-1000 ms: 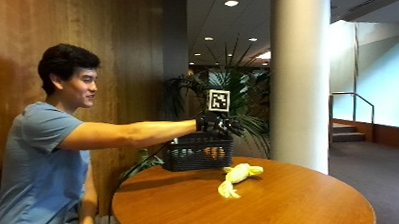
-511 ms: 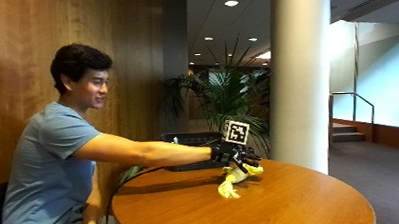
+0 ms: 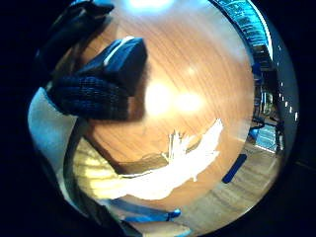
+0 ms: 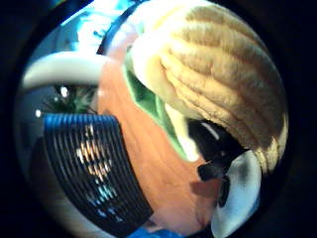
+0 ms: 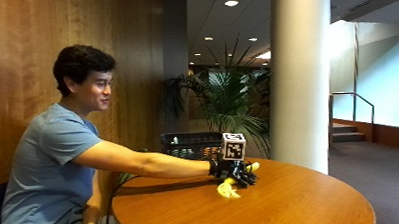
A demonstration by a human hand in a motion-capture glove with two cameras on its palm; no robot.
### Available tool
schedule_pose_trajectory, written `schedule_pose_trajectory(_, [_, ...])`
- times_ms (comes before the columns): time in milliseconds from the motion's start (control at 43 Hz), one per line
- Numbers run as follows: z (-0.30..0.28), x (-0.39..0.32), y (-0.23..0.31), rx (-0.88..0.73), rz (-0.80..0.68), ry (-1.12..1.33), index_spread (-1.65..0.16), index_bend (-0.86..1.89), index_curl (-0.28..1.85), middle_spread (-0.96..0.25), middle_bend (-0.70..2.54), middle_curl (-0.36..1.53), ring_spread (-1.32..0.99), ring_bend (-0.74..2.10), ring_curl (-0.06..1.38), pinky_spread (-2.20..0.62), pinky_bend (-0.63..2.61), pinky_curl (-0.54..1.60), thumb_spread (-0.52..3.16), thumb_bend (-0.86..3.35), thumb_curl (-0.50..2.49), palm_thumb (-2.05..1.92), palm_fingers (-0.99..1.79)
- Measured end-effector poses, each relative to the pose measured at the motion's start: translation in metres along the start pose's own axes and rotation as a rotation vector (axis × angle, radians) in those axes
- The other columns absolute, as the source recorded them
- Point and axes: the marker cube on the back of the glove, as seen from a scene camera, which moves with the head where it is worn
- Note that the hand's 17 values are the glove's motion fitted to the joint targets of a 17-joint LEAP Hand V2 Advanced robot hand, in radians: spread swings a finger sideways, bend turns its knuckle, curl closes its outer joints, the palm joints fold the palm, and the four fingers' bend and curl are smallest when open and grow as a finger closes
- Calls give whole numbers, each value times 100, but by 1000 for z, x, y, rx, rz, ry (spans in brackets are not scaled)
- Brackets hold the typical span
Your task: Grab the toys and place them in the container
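A yellow plush toy with a green part lies on the round wooden table, in front of the black mesh container. My gloved right hand is down on the toy's middle, fingers curled over it, and both ends of the toy stick out from under the glove. In the thumb side palm view the ribbed yellow toy is close to the palm, and the container stands beside it with something inside. The little finger side palm view shows the toy's yellow edge, gloved fingers and bare tabletop.
The container stands at the table's far edge near a potted palm. A white pillar rises behind the table. The person's bare left arm hangs below the table edge. Wooden tabletop stretches right of the toy.
The gloved hand has come down from above the container, forward and lower, onto the yellow toy on the table. The toy has stayed where it lay.
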Motion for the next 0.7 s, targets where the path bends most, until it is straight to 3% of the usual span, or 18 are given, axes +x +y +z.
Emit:
schedule_pose_trajectory(139, [-6, -2, 2, 134, -6, 30, -29, 14, 9, 6, 44, 50, 1, 110, 39, -4, 130, 27, 140, 36, 42, 70, 36])
schedule_pose_trajectory(256, [-16, 13, 6, 250, 15, 221, -30, 22, 13, 4, 39, 50, -6, 128, 43, -11, 121, 24, 139, 39, 44, 78, 58])
schedule_pose_trajectory(372, [-24, 13, 13, 268, -57, 163, -30, 22, 16, 3, 34, 49, -14, 138, 45, -21, 114, 25, 138, 41, 45, 81, 79])
schedule_pose_trajectory(465, [-29, 27, 17, 237, 19, 144, -30, 16, 15, -4, 54, 53, -22, 133, 42, -33, 104, 22, 137, 41, 45, 83, 108])
schedule_pose_trajectory(558, [-46, 40, 22, 204, 92, 85, -29, 15, 16, -10, 60, 56, -26, 131, 43, -39, 102, 25, 136, 40, 45, 83, 115])
schedule_pose_trajectory(697, [-106, 62, 36, 217, 85, -30, -28, 15, 16, -19, 55, 58, -30, 134, 45, -42, 106, 30, 117, 30, 50, 77, 109])
